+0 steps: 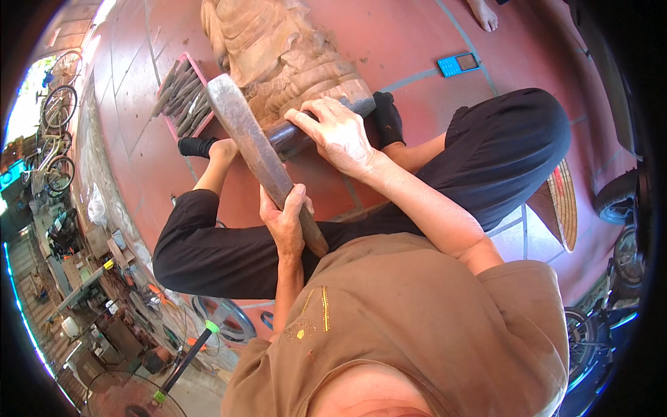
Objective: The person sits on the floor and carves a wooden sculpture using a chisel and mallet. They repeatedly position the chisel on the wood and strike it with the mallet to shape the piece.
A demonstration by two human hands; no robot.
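Observation:
A long, worn wooden mallet (258, 142) slants across the middle, its thick pale end far left and its narrow end by my lap. My left hand (285, 217) is closed round its lower part. Beyond it lies a carved wooden figure (278, 52) with folded drapery, its top cut off by the view's edge. Across its near end runs a dark, smooth rounded bar (286, 139); whether it is part of the carving I cannot tell. My right hand (340, 135) bends its fingers over this bar, and the fingertips are partly hidden.
Beside the carving, a pink tray (203, 125) holds several slim chisel-like tools (182, 97). A blue phone (458, 64) lies on the red tiled floor (410, 42). A bare foot (483, 15) shows far right. At left are a fan (128, 396), clutter and bicycles (59, 104); a woven hat (561, 201) lies right.

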